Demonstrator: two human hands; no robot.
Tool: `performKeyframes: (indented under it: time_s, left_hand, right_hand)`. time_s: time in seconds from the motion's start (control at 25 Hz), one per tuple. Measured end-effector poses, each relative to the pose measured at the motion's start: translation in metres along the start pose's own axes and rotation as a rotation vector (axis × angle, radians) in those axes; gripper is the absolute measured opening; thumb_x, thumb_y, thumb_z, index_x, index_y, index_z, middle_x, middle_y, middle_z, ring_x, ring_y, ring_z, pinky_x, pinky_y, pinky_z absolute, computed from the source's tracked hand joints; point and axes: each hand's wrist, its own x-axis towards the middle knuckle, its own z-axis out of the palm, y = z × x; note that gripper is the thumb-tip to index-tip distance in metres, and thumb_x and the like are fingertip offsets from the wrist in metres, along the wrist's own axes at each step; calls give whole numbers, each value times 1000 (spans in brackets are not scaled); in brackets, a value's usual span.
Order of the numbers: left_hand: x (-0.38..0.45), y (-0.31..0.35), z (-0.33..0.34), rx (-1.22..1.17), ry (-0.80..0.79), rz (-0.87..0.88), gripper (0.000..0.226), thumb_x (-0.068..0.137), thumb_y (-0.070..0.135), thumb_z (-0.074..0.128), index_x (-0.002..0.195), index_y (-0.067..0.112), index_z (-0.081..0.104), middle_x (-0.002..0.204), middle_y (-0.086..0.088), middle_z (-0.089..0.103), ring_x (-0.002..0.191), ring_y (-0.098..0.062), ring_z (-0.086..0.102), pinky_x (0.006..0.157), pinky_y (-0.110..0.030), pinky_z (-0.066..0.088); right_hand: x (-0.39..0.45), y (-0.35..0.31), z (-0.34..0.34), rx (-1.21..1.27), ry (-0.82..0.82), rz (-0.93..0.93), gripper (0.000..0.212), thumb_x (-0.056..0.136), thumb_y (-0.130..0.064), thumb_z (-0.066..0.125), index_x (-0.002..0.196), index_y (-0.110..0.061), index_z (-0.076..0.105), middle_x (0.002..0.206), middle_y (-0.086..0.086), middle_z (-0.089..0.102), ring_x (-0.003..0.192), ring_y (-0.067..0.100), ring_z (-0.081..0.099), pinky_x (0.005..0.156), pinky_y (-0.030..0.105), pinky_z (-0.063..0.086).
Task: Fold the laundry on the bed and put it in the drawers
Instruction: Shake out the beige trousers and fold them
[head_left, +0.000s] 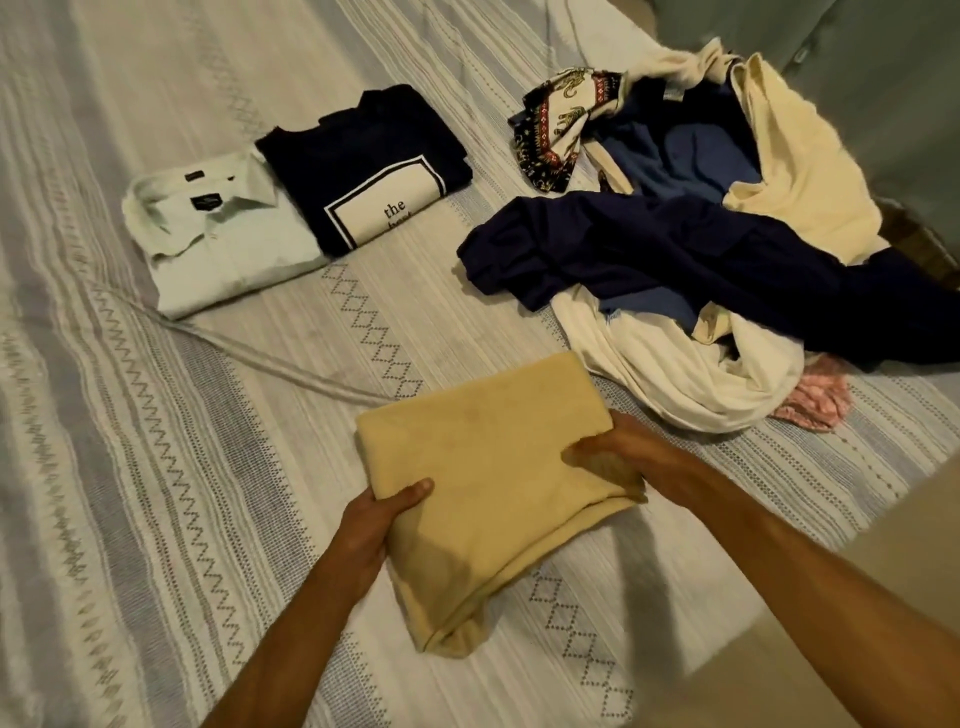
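A folded tan garment (483, 467) lies on the bed in front of me. My left hand (374, 525) grips its left edge, thumb on top and fingers underneath. At the right edge my right hand (618, 457) holds the fabric, fingers curled over the fold. Farther back lie a folded pale green collared shirt (223, 249) and a folded navy T-shirt (363, 161) with a white print panel. A heap of unfolded laundry (691, 249) fills the right side: navy, blue, cream and white pieces, a patterned cloth (561, 119) and a pink item (815, 402).
The bed carries a striped grey-and-white cover (156, 467) with zigzag and diamond rows. A grey-green padded surface (857, 62) rises at the top right. A plain beige surface (883, 545) shows at the right edge beyond the bed.
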Motion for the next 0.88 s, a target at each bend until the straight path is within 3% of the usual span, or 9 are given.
performKeyframes:
  time_s: [0.08,0.2,0.28,0.36,0.44,0.52,0.6,0.72,0.88]
  left_hand:
    - [-18,24,0,12,-16,106,66,68,21,93,129,16,68,117,-7,77,109,-27,73,96,-42,57]
    - [-60,71,-9,21,-13,375,54,70,13,90,120,19,73,113,-3,78,113,-27,72,89,-36,59]
    - [-99,101,-27,90,-49,683,42,69,24,92,108,27,78,108,5,79,112,-19,72,88,-29,59]
    - [-127,108,-46,420,-104,1032,33,75,26,89,106,30,79,119,9,76,127,-16,64,111,-38,48]
    - [-128,85,-67,889,-22,1257,35,83,25,79,118,28,76,137,14,67,142,-15,51,124,-44,27]
    - [-101,38,-88,1242,-17,1223,34,89,33,70,122,38,70,144,21,58,145,-11,46,124,-44,26]
    - [-69,-12,-108,1494,-105,975,39,84,31,75,113,52,61,141,23,58,138,-8,50,117,-43,38]
    - [-41,-44,-125,1231,-63,788,38,85,29,71,107,57,58,123,33,60,119,10,54,99,-29,51]
    - [-27,-10,-119,910,283,885,28,93,43,65,119,33,67,112,23,64,107,0,57,91,-37,54]
  right_hand:
    - [6,-18,6,-14,-15,31,58,70,-3,88,122,-16,66,118,4,73,106,25,68,83,36,58]
    - [-4,-50,14,40,50,-245,66,67,3,88,128,-9,66,120,6,74,116,30,68,95,42,59]
    - [-20,-69,18,154,94,-393,49,85,13,72,131,0,62,110,-2,76,117,21,69,91,28,59]
    - [-35,-76,19,259,162,-397,43,97,20,48,133,-4,50,87,-23,74,91,-10,70,73,10,53]
    - [-32,-63,20,335,220,-313,41,101,16,43,138,-2,49,91,-16,70,71,-16,66,68,9,53]
    - [-20,-38,22,418,241,-144,31,106,-9,52,134,3,58,101,3,73,80,5,74,84,28,59]
    - [-8,-10,32,504,157,116,54,104,-44,54,132,1,62,112,19,75,102,36,72,101,49,51]
    - [-5,16,64,540,113,200,69,96,-62,55,128,-2,64,119,23,73,115,41,68,109,54,47]
    - [-12,19,114,561,99,142,66,86,-61,69,130,-13,64,122,13,75,114,35,70,105,53,52]
